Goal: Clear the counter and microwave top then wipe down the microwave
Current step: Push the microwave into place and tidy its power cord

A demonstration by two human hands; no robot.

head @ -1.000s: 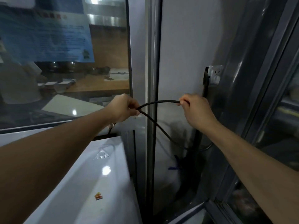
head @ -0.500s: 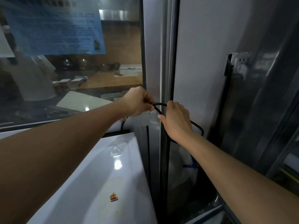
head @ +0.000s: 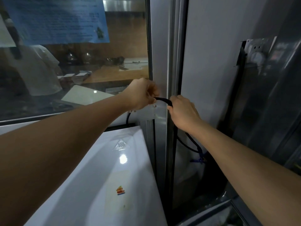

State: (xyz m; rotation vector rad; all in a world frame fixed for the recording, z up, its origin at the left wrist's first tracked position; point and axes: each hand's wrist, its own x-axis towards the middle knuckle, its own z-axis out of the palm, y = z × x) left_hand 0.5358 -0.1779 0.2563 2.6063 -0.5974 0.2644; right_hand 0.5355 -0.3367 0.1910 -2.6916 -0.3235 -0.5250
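Note:
The white microwave top [head: 101,173] fills the lower middle, with a heat-warning triangle and a small coloured sticker on it. A black power cable [head: 163,100] runs between my two hands behind the microwave's back right corner. My left hand [head: 140,93] grips one end of the visible stretch, fingers curled round it. My right hand [head: 182,113] grips the cable a short way to the right, beside the metal window post. More cable loops down below my right wrist into the dark gap.
A glass window [head: 73,70] with a blue paper notice [head: 57,20] stands behind the microwave. A metal post [head: 162,54] and grey wall panel [head: 211,62] rise to the right. A wall socket [head: 255,51] sits at upper right, beside a dark glass surface.
My right hand has slid left along the cable, from near the socket to close beside my left hand. The cable loop between my hands has shortened to a short arc.

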